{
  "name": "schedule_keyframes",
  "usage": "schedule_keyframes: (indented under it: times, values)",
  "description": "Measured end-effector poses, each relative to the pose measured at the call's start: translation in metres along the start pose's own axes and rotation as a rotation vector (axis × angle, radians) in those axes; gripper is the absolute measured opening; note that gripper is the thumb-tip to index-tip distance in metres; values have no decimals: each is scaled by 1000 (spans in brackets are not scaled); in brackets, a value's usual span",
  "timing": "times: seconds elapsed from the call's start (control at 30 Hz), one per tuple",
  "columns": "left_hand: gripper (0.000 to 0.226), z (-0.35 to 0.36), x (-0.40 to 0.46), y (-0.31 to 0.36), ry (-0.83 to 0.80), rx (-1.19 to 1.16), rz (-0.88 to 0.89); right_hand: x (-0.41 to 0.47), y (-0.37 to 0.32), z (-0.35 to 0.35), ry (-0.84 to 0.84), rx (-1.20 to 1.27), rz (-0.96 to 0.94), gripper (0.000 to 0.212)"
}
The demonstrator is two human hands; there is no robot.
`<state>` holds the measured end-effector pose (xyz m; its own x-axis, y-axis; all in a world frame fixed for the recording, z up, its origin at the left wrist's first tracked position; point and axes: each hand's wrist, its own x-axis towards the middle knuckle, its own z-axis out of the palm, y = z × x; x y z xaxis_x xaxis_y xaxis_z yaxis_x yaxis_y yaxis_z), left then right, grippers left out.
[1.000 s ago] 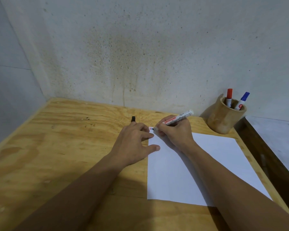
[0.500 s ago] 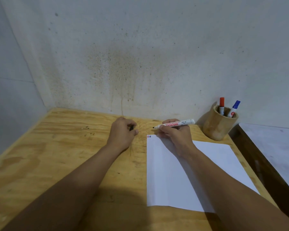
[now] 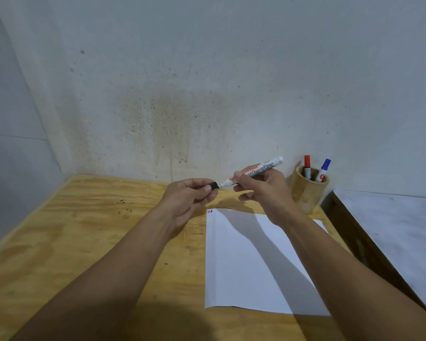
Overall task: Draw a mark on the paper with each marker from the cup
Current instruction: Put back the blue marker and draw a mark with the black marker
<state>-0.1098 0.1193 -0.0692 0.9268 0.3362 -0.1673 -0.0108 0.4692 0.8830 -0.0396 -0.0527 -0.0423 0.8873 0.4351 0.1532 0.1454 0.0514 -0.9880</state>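
Observation:
My right hand (image 3: 261,190) grips a white marker (image 3: 253,171), held above the table with its tip pointing left. My left hand (image 3: 190,195) pinches the marker's black cap (image 3: 214,185), which meets the marker's tip. Below the hands a white sheet of paper (image 3: 251,262) lies on the wooden table (image 3: 84,242); small red, blue and dark marks (image 3: 210,211) sit at its top left corner. A round wooden cup (image 3: 308,193) at the back right holds a red-capped marker (image 3: 307,166) and a blue-capped marker (image 3: 323,169).
A stained grey wall rises right behind the table. To the right of the table, past a dark gap, lies a lower grey surface (image 3: 391,225).
My right hand lifted the marker off the paper's corner. My left hand picked up the black cap from the table and brought it to the marker's tip.

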Motion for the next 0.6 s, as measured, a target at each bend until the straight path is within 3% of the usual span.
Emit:
schedule_keyframes:
  times: [0.2, 0.4, 0.6]
  values:
    - [17, 24, -6, 0, -45, 69, 32, -5, -13, -15, 94, 46, -33, 23]
    - [14, 45, -11, 1, -101, 95, 28, -9, -17, -32, 134, -56, -53, 27]
    - [10, 66, -13, 1, -136, 102, 40, -16, -23, -48, 145, -82, -84, 15]
